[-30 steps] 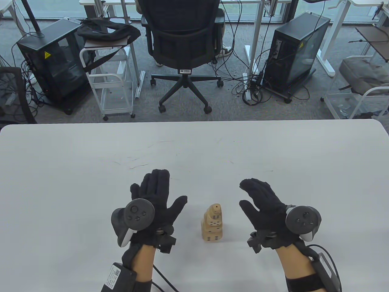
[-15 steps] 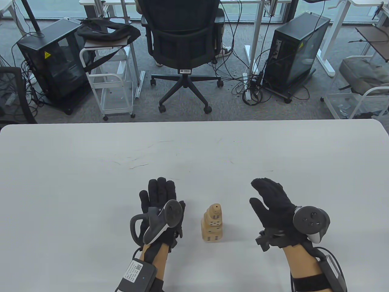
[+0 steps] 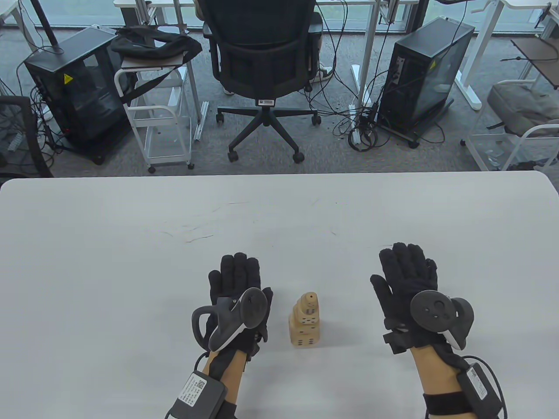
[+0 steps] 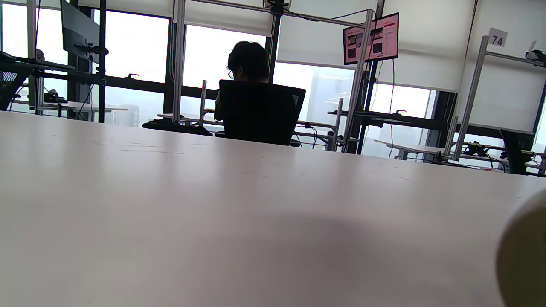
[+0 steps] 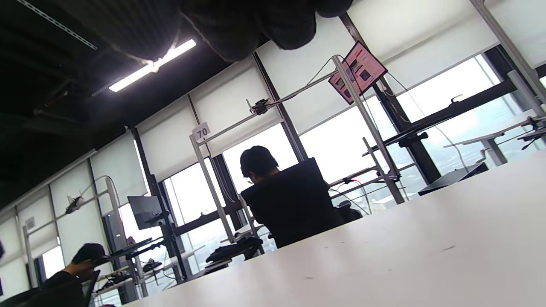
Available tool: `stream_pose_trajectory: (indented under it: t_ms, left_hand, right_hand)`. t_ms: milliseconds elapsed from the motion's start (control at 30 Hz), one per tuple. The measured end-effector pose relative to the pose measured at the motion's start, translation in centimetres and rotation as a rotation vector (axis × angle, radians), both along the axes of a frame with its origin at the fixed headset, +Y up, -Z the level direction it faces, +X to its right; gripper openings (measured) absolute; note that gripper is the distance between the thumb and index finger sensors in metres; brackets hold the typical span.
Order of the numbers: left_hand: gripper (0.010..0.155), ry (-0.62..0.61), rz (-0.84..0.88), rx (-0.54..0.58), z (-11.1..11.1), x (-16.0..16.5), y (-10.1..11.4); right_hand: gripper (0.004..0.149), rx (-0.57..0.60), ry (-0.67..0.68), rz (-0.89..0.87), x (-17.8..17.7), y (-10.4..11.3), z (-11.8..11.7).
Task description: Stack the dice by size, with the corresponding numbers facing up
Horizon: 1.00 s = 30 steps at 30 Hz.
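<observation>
Both hands, left hand (image 3: 238, 292) and right hand (image 3: 408, 283), have drifted rightward, fingers now together.

White table (image 3: 131, 244) under dice stack (image 3: 305, 325)

Black fabric gloves (image 3: 236, 279), dark round trackers (image 3: 430, 307) with white undersides, bare forearms (image 3: 430, 371), labelled grey wrist boxes (image 3: 196, 393), black cables.

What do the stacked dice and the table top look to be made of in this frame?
The dice look like unpainted wood: pale tan, matte, with dark pips and softly rounded edges; grain is too small to confirm. The table looks like a white laminate or painted board, smooth with a faint sheen that shows in the left wrist view, and fine dark scuff marks.
</observation>
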<state>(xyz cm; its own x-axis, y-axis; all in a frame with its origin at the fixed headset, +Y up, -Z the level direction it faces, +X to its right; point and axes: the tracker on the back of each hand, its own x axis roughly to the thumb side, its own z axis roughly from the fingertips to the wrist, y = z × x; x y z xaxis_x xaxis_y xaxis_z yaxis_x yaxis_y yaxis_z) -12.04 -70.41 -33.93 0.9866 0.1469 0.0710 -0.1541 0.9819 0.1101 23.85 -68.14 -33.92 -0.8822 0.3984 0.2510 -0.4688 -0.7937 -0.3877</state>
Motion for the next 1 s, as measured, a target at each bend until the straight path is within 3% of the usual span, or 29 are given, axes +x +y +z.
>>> stream_pose_trajectory:
  t_ms: [300, 533, 1000]
  left_hand:
    - [0.068, -0.007, 0.019, -0.009, 0.0, -0.1, 0.0]
    - [0.068, -0.008, 0.004, -0.017, -0.1, 0.2, -0.2]
    - [0.067, -0.007, 0.019, -0.033, -0.1, -0.1, -0.3]
  right_hand:
    - [0.063, -0.112, -0.12, 0.196, -0.1, -1.7, -1.5]
    - [0.063, -0.164, -0.112, 0.22, -0.3, -3.2, -2.2]
    - [0.063, -0.197, -0.107, 0.182, -0.3, -3.5, -2.3]
